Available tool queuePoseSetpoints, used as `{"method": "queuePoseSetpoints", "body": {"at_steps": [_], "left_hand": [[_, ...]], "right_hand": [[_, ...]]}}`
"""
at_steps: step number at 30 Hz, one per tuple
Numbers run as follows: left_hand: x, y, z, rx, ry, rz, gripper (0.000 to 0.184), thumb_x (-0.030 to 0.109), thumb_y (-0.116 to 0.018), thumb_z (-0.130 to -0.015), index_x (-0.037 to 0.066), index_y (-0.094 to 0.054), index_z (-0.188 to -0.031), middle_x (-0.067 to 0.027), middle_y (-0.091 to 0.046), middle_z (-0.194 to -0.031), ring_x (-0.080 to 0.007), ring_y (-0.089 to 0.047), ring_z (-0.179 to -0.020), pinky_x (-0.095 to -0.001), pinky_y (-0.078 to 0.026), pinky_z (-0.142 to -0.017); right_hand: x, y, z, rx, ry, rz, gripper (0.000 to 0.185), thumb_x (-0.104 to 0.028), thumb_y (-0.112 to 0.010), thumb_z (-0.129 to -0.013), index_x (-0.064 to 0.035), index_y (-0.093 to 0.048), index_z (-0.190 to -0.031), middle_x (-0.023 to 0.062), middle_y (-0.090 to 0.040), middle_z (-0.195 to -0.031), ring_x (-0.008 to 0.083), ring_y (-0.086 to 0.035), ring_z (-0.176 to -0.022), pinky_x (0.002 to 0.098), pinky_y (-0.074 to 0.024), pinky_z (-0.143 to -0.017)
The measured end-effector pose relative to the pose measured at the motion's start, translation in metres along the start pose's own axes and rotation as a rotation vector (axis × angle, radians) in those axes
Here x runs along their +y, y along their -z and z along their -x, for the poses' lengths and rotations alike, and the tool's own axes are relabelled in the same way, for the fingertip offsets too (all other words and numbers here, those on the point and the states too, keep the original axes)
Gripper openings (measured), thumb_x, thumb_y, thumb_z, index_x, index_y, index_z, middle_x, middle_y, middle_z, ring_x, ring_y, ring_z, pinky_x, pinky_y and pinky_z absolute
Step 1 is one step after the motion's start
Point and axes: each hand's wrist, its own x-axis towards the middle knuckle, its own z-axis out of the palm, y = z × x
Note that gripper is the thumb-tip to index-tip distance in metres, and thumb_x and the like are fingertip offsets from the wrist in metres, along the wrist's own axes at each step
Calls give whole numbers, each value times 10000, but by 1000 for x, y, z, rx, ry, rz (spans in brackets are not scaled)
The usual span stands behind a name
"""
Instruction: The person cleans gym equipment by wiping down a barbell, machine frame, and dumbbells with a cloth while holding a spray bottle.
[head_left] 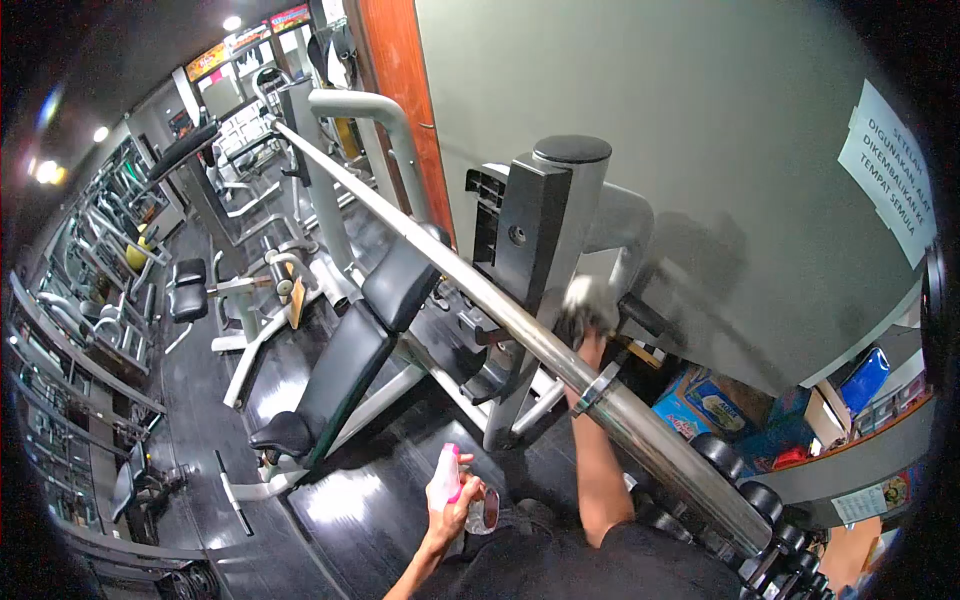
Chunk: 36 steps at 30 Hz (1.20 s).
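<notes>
My left hand (450, 512) is wrapped round a small spray bottle (447, 475) with a pink and white top, held low in front of my body. Beyond the barbell (480, 290), my right arm reaches out under the bar. A whitish-grey cloth (588, 294) is bunched at my right hand (592, 328), against the grey upright post (545, 220) of the bench rack. The fingers on that side are mostly covered by the cloth. The barbell slants from the far left to the near right, passing over a black padded bench (350, 365).
Dumbbells (760, 500) stand in a rack at lower right. Boxes (705, 400) and a blue item (864, 380) sit by the wall, where a printed paper sign (888, 165) hangs. Other gym machines (240, 290) fill the left side over a black floor (345, 505).
</notes>
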Motion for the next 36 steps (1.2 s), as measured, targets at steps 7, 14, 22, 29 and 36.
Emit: {"method": "queuePoseSetpoints", "body": {"at_steps": [7, 14, 22, 29, 36], "left_hand": [[-5, 14, 0, 71, 13, 17, 372, 58, -574, -836, -61, -446, -1164, -48, -567, -657, -105, -559, -611, -235, -461, -591], [-12, 27, -3, 25, 61, -29, 347, 51, -574, -832, -57, -471, -1145, -39, -559, -660, -102, -548, -610, -241, -457, -594], [-18, 48, -10, -84, 111, -79, 357, 88, -614, -827, -47, -495, -1135, -32, -583, -692, -90, -551, -632, -237, -458, -628], [-29, 79, -18, -411, -12, -330, 285, 95, -639, -808, -36, -539, -1040, -58, -588, -715, -144, -571, -679, -326, -470, -830], [-36, 103, -17, -543, -6, -378, 368, 114, -683, -788, 18, -556, -1120, -20, -590, -731, -103, -559, -673, -256, -469, -673]], "right_hand": [[-32, -56, -65, -218, -276, 266, 686, -488, -569, -847, -9, -413, -1313, 88, -489, -1263, 222, -463, -1154, 334, -343, -977], [18, 3, -83, -82, -350, 408, 675, -513, -503, -872, -8, -410, -1309, 142, -493, -1268, 290, -488, -1124, 379, -362, -957], [269, 292, 3, -235, -227, 783, 371, -311, -377, -967, -67, -531, -1199, 99, -586, -1084, 207, -522, -1038, 344, -391, -902], [182, 153, 65, 348, -731, 559, 358, -350, -421, -958, -57, -563, -1110, 35, -592, -1001, 122, -525, -904, 296, -411, -781], [58, 7, 95, 287, -119, 229, 345, -283, -526, -929, -56, -493, -1187, 12, -547, -1086, 108, -516, -957, 258, -404, -819]]}}
